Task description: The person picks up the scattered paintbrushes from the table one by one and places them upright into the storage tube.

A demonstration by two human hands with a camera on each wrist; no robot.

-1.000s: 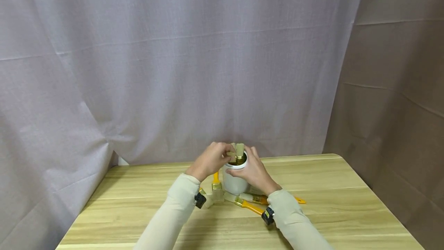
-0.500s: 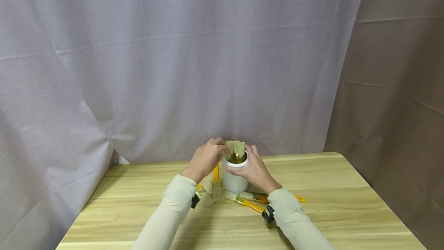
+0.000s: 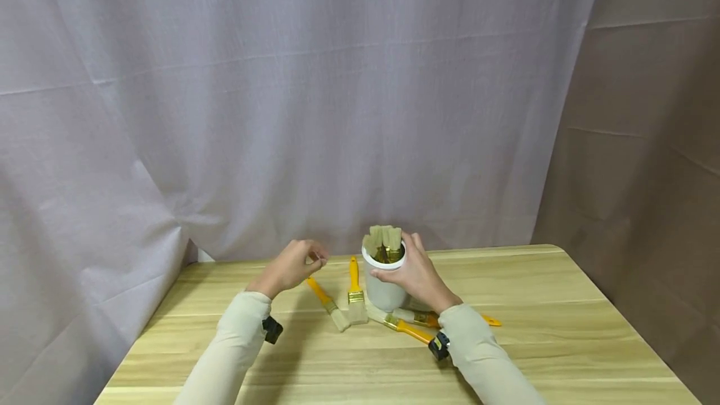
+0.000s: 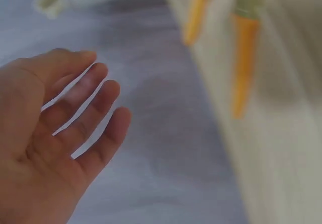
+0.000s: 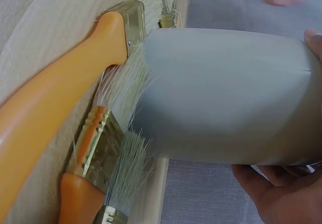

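The left hand (image 3: 292, 265) has come away from the white cylindrical plastic cup (image 3: 384, 283), where half a second ago its fingers were at the bristles standing in the mouth. It now hovers at the cup's nine o'clock, well apart from it, holding nothing; the wrist view shows its fingers (image 4: 95, 108) loose and slightly spread. The brush it was handling appears to be left in the cup, so the bunch of upright brushes with pale bristles (image 3: 384, 237) is one fuller.

The right hand (image 3: 413, 272) still wraps the cup's three o'clock side, thumb and fingers curled round the wall, steadying it on the light wooden table (image 3: 534, 330).

Four orange-handled flat paintbrushes with brass ferrules lie around the base: two (image 3: 340, 295) at seven o'clock, nearest the free hand, and two (image 3: 407, 325) at five o'clock, their bristles touching the cup and partly under the right wrist. A grey curtain (image 3: 281, 111) hangs behind.
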